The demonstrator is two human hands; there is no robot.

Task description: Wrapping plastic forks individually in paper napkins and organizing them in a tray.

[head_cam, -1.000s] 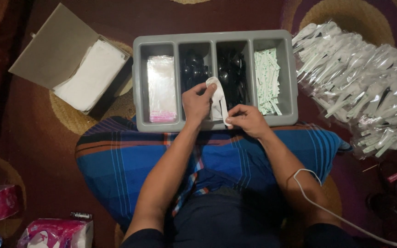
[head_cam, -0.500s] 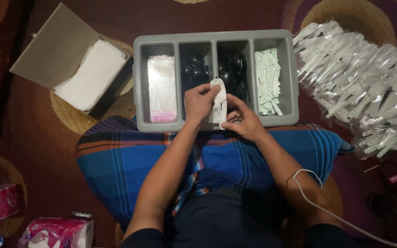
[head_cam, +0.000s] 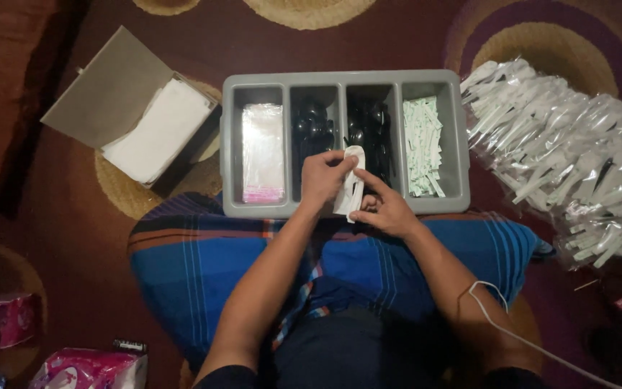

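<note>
Head view: both hands meet over the near rim of the grey four-compartment tray point(head_cam: 440, 79), which rests against the person's lap on a blue striped cloth point(head_cam: 203, 266). The left hand point(head_cam: 323, 176) is closed in a pinch on the upper end of a small white packet point(head_cam: 350, 186); the right hand point(head_cam: 385, 209) is closed around its lower end, fingers curled beneath. The packet hangs upright between them, just above the divider between the two middle compartments.

Handling judgement: the packet appears light, thin and pliable, probably a folded napkin or film sleeve with little stiffness of its own. It will likely buckle if gripped mid-span. Hold it at both ends with fingertip pressure only. If the outer layer is film, it may be slippery.

Packages, by position:
- Tray, far-left compartment: a flat stack of clear bags point(head_cam: 262, 151) with a pink strip at the near edge.
- Tray, two middle compartments: black plastic cutlery point(head_cam: 311, 130); exact type cannot be told.
- Tray, far-right compartment: loose pale-green narrow sachets point(head_cam: 422, 144).
- Right of tray: a large heap of clear-wrapped finished packs point(head_cam: 577, 173), white contents inside.
- Left of tray: an open grey cardboard box point(head_cam: 109, 94) holding a stack of white napkins point(head_cam: 156, 133).
- Lower left: pink-and-white soft packages point(head_cam: 91, 369).

A white cable point(head_cam: 512, 335) crosses the right forearm.
</note>
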